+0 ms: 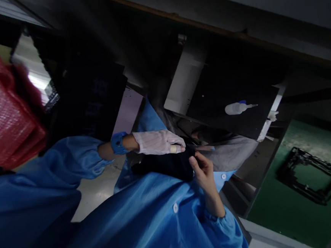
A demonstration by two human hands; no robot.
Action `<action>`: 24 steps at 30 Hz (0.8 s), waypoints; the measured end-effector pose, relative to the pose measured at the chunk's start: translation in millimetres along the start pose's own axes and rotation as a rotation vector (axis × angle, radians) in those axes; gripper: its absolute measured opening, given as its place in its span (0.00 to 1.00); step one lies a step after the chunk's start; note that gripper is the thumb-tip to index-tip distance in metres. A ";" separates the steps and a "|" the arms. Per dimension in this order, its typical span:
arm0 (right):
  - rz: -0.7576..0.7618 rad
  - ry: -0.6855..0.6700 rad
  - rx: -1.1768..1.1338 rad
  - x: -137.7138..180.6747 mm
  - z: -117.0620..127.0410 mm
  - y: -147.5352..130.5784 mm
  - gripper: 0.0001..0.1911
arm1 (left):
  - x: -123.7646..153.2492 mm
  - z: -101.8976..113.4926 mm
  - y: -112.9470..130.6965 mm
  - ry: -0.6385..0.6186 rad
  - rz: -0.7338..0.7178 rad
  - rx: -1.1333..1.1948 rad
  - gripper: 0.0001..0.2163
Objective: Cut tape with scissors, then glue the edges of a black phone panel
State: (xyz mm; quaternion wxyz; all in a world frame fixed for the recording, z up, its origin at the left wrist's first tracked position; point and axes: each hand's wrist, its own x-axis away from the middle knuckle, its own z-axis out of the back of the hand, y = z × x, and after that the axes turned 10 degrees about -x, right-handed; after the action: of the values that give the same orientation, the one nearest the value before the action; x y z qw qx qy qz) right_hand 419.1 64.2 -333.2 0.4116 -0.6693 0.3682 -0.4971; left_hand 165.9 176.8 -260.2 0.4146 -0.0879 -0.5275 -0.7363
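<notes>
My left hand (158,141) wears a white glove with a strip of tape on one fingertip and a blue strap at the wrist. Its fingers are pressed together over the top edge of a flat black object (165,165) held in front of my blue coat. My bare right hand (203,170) comes up from below, its fingers curled, pinching the right edge of the same black object. A grey cloth (231,153) lies just beyond both hands. What the black object is cannot be made out in the dim light.
A white squeeze bottle with a blue cap (237,107) lies on a dark surface (223,92) beyond the hands. Red bubble wrap (7,113) fills the left edge. A black frame (309,173) lies on the green floor (275,207) at right.
</notes>
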 end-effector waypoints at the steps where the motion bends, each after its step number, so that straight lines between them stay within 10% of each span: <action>1: -0.008 -0.006 -0.007 -0.5 1.5 0.8 0.35 | -3.5 -3.2 0.7 -0.029 -0.010 0.004 0.14; 7: 0.074 0.054 0.001 -9.4 37.1 -11.0 0.28 | -12.7 -24.2 -6.8 0.034 -0.026 -0.026 0.14; 13: 0.575 0.592 0.295 -57.1 78.4 -39.2 0.24 | -13.0 -32.5 -13.6 0.099 -0.077 -0.077 0.16; 17: 0.736 0.614 0.479 -99.0 82.3 -45.1 0.35 | -11.6 -35.6 -13.6 0.114 -0.049 -0.108 0.19; 24: 0.707 0.619 0.473 -123.5 73.3 -51.4 0.15 | -8.2 -37.1 -11.8 0.117 -0.031 -0.153 0.19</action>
State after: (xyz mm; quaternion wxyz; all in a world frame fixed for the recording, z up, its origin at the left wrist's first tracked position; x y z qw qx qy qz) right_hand 465.4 209.3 -343.1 0.5658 -0.2149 0.5537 -0.5719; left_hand 174.3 150.7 -289.1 0.4253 -0.0681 -0.4457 -0.7847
